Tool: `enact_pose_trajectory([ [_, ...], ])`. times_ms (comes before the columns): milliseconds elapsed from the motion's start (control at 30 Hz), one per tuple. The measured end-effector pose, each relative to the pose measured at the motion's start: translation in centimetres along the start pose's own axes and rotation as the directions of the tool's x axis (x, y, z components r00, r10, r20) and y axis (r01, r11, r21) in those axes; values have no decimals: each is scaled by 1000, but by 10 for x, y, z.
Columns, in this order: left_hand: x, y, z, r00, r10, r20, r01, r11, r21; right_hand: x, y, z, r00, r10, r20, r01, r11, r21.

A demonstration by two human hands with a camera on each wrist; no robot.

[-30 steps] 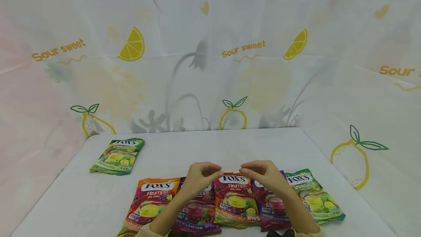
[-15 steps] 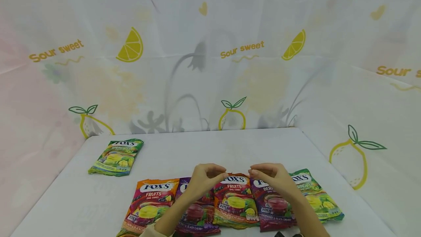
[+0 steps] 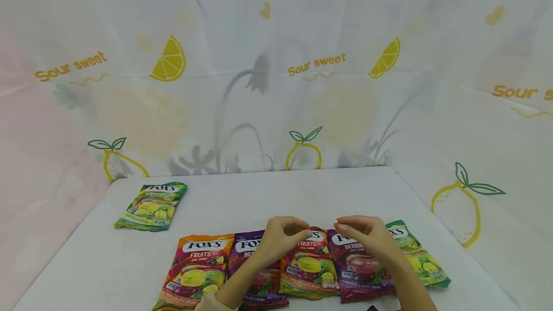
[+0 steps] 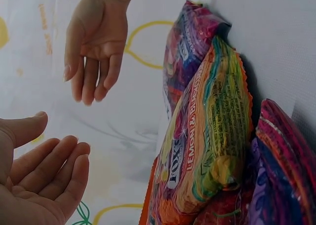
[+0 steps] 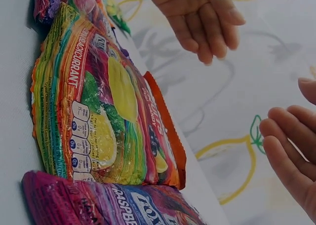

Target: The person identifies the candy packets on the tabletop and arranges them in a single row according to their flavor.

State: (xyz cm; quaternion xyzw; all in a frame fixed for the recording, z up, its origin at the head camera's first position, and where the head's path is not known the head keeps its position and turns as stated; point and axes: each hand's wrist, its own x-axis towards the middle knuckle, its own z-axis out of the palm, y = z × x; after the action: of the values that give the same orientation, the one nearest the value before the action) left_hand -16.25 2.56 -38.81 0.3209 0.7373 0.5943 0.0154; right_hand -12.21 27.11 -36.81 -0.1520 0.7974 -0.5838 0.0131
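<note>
Above the row of candy bags my left hand and right hand face each other, fingers loosely bent and a gap between them. Neither holds anything; in the left wrist view the palm of the left hand shows with its fingers relaxed. Behind the hands lies the red-orange Fox's Fruits candy bag in the middle of the row. The left forearm crosses a purple Berries candy bag. The right hand overlaps another purple candy bag, and its wrist partly covers a green candy bag.
An orange-topped Fruits candy bag lies at the row's left end. Farther back on the left of the white table is a lone green candy bag. A lemon-printed cloth rises behind and at both sides.
Both hands have shifted a little to the right, keeping about the same gap. More of the purple bags shows. The bags stay where they lay; the head view has drifted slightly.
</note>
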Motion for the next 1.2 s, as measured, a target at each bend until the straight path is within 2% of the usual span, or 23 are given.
enact_pose_trajectory([
  [500, 5, 4, 15, 1000, -1, 31, 2, 999, -43, -9, 8, -9, 1000, -17, -26, 17, 1000, 10],
  [800, 9, 6, 25, 999, 20, 41, -18, 999, -47, -16, 10, -16, 994, 63, -85, -65, 998, -22],
  [1200, 13, 3, 39, 998, 41, 42, -39, 999, -35, -25, 12, -22, 986, 63, -155, -70, 997, -44],
])
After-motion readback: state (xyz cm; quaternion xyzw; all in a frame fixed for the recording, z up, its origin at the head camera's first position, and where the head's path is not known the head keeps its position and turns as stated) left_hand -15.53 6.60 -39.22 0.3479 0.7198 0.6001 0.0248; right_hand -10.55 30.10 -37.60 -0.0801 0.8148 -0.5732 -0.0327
